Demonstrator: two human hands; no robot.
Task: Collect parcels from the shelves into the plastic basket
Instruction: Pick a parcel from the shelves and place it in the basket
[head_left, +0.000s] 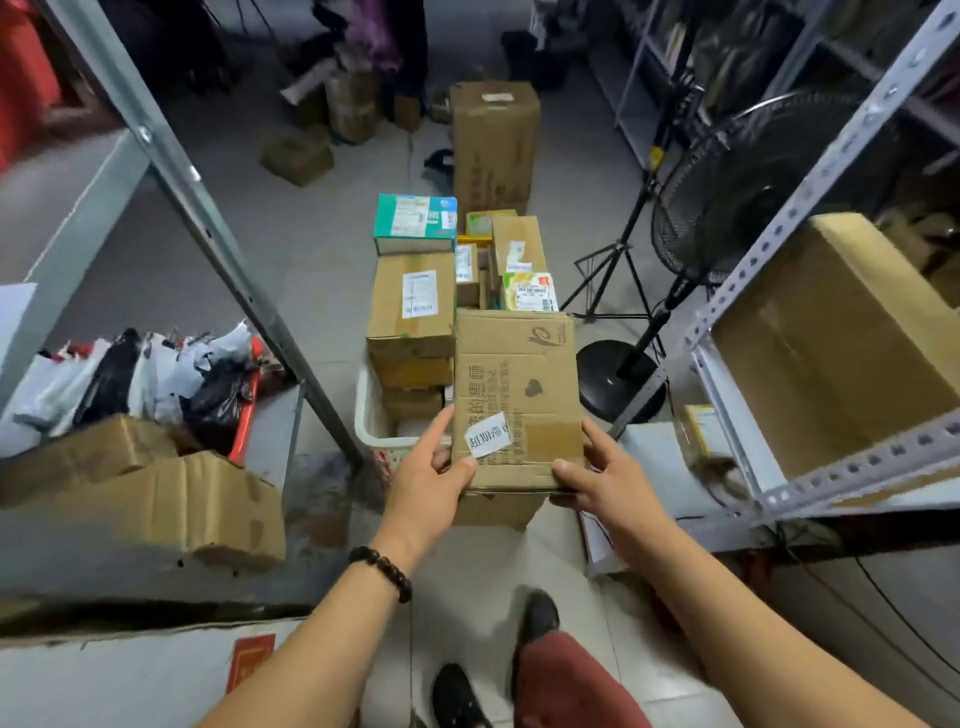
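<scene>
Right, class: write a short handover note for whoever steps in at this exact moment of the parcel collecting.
Left hand: grips the cardboard box at its near left corner.
Right hand: grips its near right corner.
Box is held above the white plastic basket on the floor.
Done: basket piled high with parcels.
Left: place this box; crumpled boxes lie on the left shelf, a large box on the right shelf.
</scene>
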